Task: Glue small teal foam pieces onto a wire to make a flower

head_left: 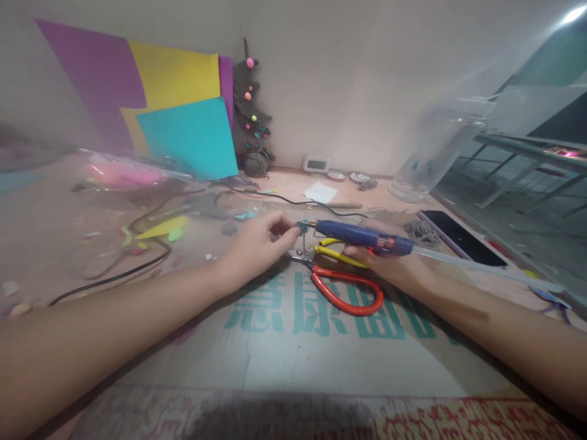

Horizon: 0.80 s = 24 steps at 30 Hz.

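My left hand (pixel 274 237) pinches a small teal piece (pixel 301 227) between thumb and fingertips; its exact kind is too small to tell. My right hand (pixel 385 253) is wrapped round a blue hot glue gun (pixel 362 235), whose metal nozzle points left and meets or nearly meets the teal piece. A clear glue stick (pixel 486 266) runs out of the gun's back end to the right. Under both hands lie red-handled scissors (pixel 348 292) and yellow-handled pliers (pixel 342 255), their metal ends partly hidden by my left hand.
A phone (pixel 463 237) lies at the right beside a grey string bundle (pixel 420 233). Behind stand a clear plastic jug (pixel 426 153), a small white display (pixel 316 164) and a decorated little tree (pixel 252 122). Coloured sheets (pixel 188 137) lean on the wall. A black cable (pixel 114 278) crosses the left side.
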### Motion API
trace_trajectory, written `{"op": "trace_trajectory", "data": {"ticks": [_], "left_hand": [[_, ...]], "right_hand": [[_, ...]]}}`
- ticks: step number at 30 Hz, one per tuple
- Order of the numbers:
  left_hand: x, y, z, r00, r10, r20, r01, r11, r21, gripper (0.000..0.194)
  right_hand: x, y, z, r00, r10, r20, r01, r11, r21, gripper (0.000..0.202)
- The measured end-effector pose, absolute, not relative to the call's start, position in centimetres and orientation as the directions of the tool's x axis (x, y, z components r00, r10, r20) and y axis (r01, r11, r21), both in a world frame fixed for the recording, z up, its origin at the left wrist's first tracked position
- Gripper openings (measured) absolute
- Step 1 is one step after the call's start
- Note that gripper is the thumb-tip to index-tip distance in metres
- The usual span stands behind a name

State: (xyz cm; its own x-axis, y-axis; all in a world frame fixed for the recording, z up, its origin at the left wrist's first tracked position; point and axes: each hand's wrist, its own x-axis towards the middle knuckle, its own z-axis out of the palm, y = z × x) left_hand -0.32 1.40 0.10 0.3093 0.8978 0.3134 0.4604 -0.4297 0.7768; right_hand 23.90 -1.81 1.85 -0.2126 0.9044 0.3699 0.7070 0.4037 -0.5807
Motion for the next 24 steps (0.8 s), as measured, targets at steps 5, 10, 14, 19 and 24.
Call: {"op": "trace_trajectory", "data": {"ticks": [5,10,14,19,24], "left_hand": [[-0.29,1.44,0.0,0.316,0.891,0.325,0.462,-0.444,0.768,0.019],[-0.3,1.47,-0.01,0.315,0.887,0.338,0.468,-0.455,0.758,0.019],[-0.32,1.42,0.05,0.32,0.885,0.338,0.473,-0.459,0.752,0.019],[-0.31,1.4,0.1,0.319,0.886,0.337,0.465,-0.456,0.759,0.018],[-0.29,1.44,0.15,0.323,0.883,0.341,0.47,-0.462,0.752,0.017]], "right_hand": [[23.6,-2.02,2.33,-0.196,0.913,0.358,0.731,0.379,-0.568,0.027],[23.87,-1.79,1.84,-0.157,0.93,0.331,0.759,0.329,-0.562,0.031],[24.05,-1.65,1.54,-0.172,0.926,0.335,0.748,0.344,-0.568,0.031],[24.03,-1.72,1.64,-0.176,0.922,0.346,0.746,0.354,-0.564,0.032],[23.92,-1.82,1.76,-0.158,0.933,0.323,0.755,0.325,-0.569,0.027]]}}
